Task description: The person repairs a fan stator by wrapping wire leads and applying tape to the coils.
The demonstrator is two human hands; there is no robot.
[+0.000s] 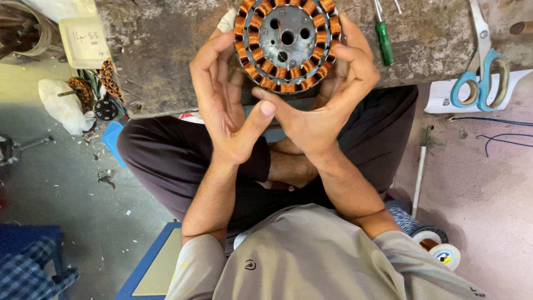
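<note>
Stator [287,41] between both hands' curled fingers [208,61]

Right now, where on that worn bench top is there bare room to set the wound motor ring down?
Bare bench top lies left of the motor ring, up to the white tub. A narrower bare strip sits between the green screwdriver and the scissors. The middle is crowded: left hand and right hand cup the ring.
</note>
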